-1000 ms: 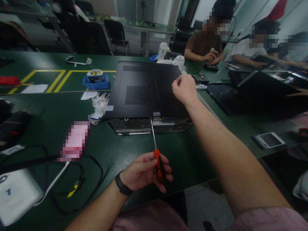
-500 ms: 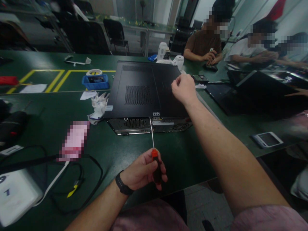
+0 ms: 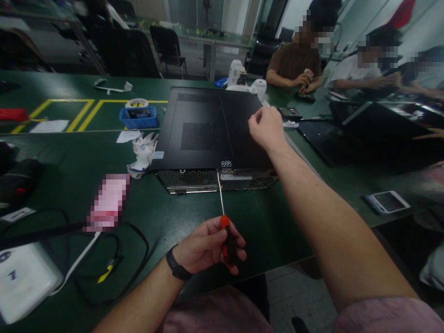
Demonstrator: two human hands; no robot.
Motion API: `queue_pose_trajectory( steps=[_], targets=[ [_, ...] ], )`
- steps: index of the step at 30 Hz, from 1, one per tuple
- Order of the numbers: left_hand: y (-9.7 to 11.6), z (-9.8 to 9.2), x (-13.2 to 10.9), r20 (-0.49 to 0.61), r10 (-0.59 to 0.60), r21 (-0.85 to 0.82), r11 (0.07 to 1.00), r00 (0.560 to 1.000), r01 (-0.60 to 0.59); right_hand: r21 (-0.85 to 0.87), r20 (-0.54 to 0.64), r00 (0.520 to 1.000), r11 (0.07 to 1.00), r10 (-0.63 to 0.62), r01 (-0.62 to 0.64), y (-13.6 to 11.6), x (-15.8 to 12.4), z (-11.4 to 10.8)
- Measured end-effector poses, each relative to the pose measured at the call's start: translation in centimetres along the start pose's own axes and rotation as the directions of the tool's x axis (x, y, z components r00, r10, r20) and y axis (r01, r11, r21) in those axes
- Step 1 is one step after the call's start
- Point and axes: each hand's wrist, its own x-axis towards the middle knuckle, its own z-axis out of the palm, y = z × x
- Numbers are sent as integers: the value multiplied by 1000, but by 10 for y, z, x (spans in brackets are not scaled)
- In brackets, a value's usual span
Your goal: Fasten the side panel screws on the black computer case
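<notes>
Green tabletop (image 3: 69, 152), yellow lines (image 3: 85, 115) at 10 o'clock, people (image 3: 294, 62) seated at 1. Left hand (image 3: 208, 247) wraps a screwdriver (image 3: 225, 238), its tip at the rear of the computer case (image 3: 208, 129) at centre. Right hand (image 3: 265, 127) curls atop the case; I cannot tell whether it pinches anything.

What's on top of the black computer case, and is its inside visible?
Only the right hand rests on the computer case, on its top panel. That panel hides the inside; only the rear face shows, with the screwdriver tip against it.
</notes>
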Motion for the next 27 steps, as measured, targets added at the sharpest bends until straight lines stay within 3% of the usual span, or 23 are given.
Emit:
queue_pose_trajectory(
  steps=[8, 19, 27],
  targets=[
    [-5, -6, 2, 20, 50, 42, 998, 999, -50, 18, 5, 1000, 1000, 11, -11, -1, -1, -3],
    [3, 8, 1, -5, -18, -36, 999, 1000, 18, -18, 20, 1000, 1000, 22, -22, -3, -1, -4],
    [-5, -5, 2, 74, 36, 25, 999, 997, -38, 0, -37, 999, 1000, -15, 15, 3, 0, 4]
  ],
)
